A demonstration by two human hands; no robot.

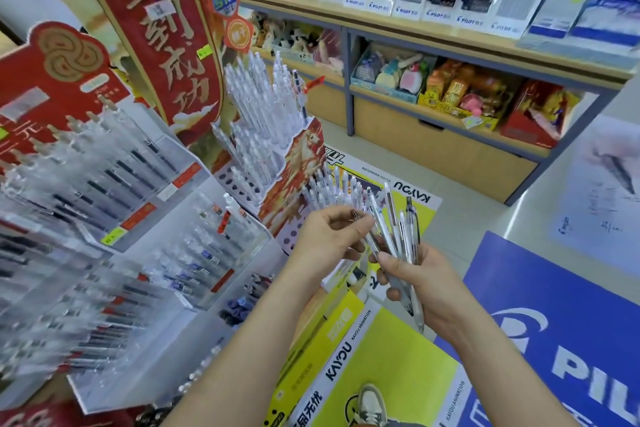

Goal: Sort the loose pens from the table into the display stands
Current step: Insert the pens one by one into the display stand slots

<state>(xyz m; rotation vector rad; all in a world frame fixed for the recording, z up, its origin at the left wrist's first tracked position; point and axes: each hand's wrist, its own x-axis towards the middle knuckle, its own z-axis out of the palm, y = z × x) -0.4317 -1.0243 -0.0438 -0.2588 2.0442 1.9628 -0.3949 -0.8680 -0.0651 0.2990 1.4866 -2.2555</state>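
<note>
My right hand (420,282) grips a bundle of several clear pens (398,229), which fan upward from the fist. My left hand (327,236) pinches one pen of that bundle (362,224) near its upper end. Both hands are held in front of the stands. A red display stand (294,166) with white pens upright in its holes rises just left of the hands; several of its lower holes are empty. Clear acrylic stands (114,204) with rows of dark and clear pens fill the left side.
A yellow Kayou box (332,329) sits below my hands. A blue Pilot floor mat (561,333) lies to the right, with my shoe (372,404) at the bottom. Wooden shelves (450,42) with Pilot pen racks, plush toys and snacks stand behind. A red banner (162,35) towers at left.
</note>
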